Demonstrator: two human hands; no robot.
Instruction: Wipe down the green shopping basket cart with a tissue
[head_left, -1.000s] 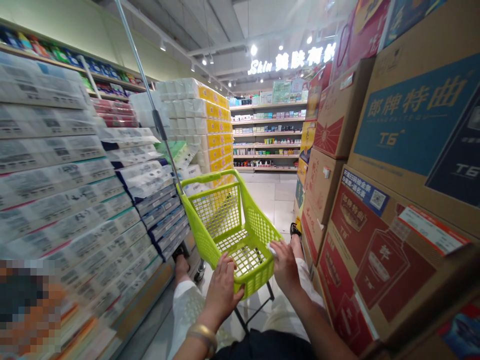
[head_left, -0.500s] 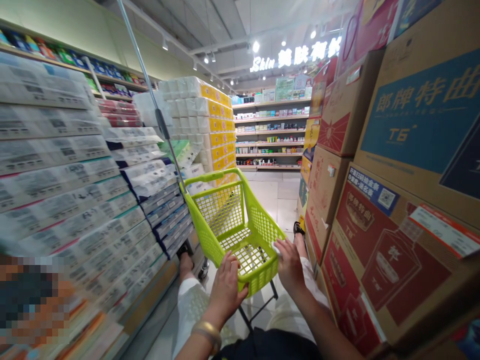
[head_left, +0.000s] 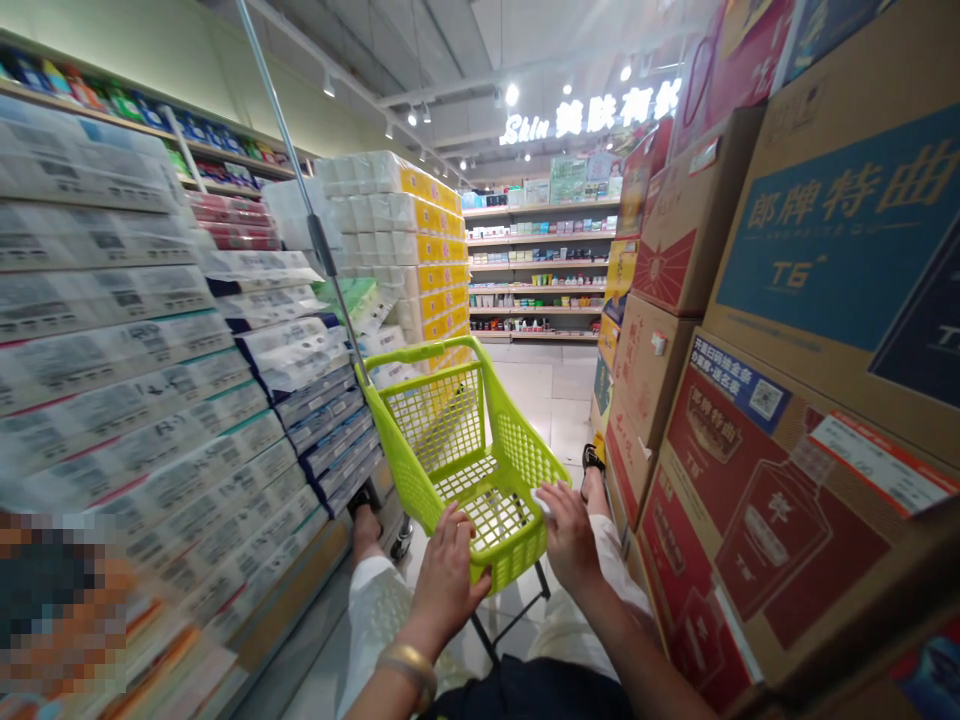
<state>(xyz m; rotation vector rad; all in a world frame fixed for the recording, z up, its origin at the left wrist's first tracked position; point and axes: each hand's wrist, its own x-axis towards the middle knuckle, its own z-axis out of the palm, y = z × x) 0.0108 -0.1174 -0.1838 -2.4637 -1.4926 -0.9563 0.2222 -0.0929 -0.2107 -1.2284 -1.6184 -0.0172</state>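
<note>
A lime-green plastic shopping cart (head_left: 450, 420) with an empty mesh basket stands on the floor in front of me in a shop aisle. My left hand (head_left: 446, 580) grips the near left part of its rim, fingers curled over the edge; a gold bangle sits on that wrist. My right hand (head_left: 566, 535) rests on the near right corner of the rim, fingers bent over it. My legs in white trousers and dark sandals show beneath the cart.
Stacked packs of tissue paper (head_left: 150, 400) fill the left side. Tall piles of cardboard liquor boxes (head_left: 787, 400) wall the right. A metal pole (head_left: 300, 190) rises on the left. The tiled aisle (head_left: 551, 390) leads to shelves (head_left: 536, 270) at the back.
The cart and both hands have barely shifted; the view has swayed slightly. Both hands keep their hold on the rim.
</note>
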